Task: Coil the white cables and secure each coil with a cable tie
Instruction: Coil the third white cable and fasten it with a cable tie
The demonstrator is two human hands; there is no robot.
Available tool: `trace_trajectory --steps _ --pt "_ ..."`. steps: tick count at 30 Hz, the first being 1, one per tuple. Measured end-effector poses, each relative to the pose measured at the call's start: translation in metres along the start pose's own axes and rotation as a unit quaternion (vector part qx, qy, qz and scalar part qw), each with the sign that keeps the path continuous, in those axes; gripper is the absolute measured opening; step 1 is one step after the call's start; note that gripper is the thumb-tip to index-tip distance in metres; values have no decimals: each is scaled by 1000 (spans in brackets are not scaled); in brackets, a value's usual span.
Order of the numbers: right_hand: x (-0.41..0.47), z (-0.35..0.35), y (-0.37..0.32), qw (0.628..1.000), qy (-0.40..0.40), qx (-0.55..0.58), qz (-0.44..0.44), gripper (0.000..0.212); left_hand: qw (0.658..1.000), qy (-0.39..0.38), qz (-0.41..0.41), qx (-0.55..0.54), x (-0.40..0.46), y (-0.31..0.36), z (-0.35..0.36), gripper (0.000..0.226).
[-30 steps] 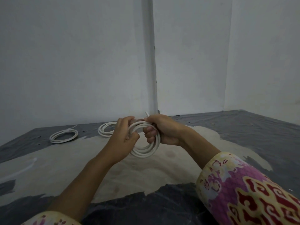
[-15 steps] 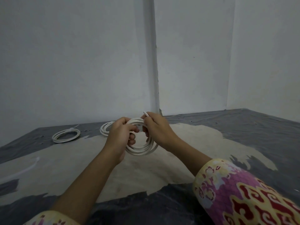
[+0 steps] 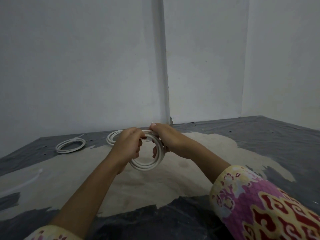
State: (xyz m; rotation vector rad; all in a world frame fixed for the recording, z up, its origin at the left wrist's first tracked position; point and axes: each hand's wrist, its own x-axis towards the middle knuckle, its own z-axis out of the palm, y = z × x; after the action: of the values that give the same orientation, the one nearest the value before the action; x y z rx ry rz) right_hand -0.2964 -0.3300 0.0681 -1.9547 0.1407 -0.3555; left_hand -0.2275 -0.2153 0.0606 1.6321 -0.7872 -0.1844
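I hold a white cable coil [image 3: 151, 164] upright in front of me, above the floor. My left hand [image 3: 127, 147] grips its top left part. At the top right, my right hand [image 3: 167, 138] pinches the strands, fingers curled through the loop. Whether a cable tie is on this coil is hidden by my fingers. Two more white coils lie on the floor behind: one [image 3: 70, 145] at far left with a thin tie tail sticking up, another [image 3: 112, 138] partly behind my left hand.
A dark plastic sheet [image 3: 259, 135] covers the floor, with a pale beige patch [image 3: 199, 153] in the middle. A loose white strip [image 3: 22, 183] lies on the floor at the left edge. White walls meet in a corner straight ahead.
The coil has dropped slightly and hangs more open below my hands. My hands have drawn close together at its top; the right thumb now presses on the strands.
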Motion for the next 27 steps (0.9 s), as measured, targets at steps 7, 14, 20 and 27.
trace_trajectory --steps 7,14,20,27 --pt "0 -12 -1 983 -42 170 45 28 986 -24 159 45 -6 -3 0 15" --pt "7 2 10 960 94 261 -29 6 989 10 149 -2 3 -10 -5 20" --pt "10 16 11 953 164 227 -119 16 991 52 125 -13 3 -16 -6 13" --pt "11 19 13 963 210 138 -102 9 980 77 181 20 2 -15 -5 6"
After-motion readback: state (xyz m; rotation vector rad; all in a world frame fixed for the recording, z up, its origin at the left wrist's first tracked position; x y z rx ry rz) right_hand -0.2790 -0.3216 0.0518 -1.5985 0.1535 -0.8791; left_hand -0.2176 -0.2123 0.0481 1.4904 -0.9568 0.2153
